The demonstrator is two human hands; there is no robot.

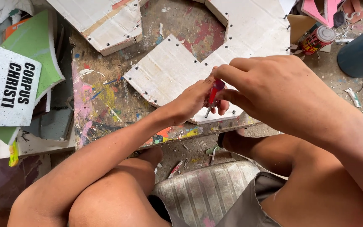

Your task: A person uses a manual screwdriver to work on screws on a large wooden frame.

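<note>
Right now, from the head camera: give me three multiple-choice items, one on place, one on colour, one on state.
1. Where does the white cardboard panel studded with dark screws lie?
A. on the paint-stained board
B. on the person's lap
C. upright against a wall

2. What colour is the handle of the small screwdriver?
A. green
B. red
C. black

3. How is the screwdriver held?
A. lying loose
B. left hand only
C. between both hands

Key: 1 A, panel lies flat on the paint-stained board. 2 B, handle shows red. 3 C, left hand and right hand both grip it.
</note>
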